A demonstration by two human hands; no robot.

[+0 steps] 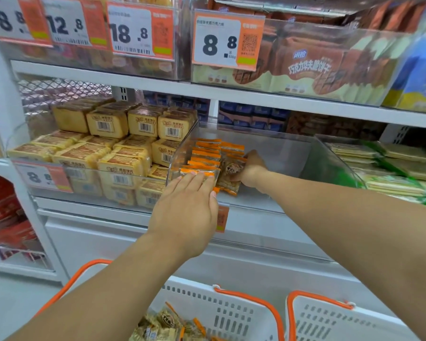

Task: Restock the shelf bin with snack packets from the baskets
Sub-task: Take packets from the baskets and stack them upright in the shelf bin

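The right hand [252, 169] is gripping a snack packet [230, 177] inside the clear bin [293, 153] while the flat left hand [186, 212] is steadying the standing row [204, 158] (it looks wobbly), so a bump could be tipping packets over.

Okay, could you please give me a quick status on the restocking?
Left hand flat on the packet row. Right hand holding a packet in the clear bin. Basket still has packets. Nothing blocking.

Your left hand [187, 207] lies flat on the orange-edged snack packets [204, 159] in the clear shelf bin [280, 153]; your right hand [250, 169] grips one packet [229, 179] beside them, above two white baskets [231, 313].
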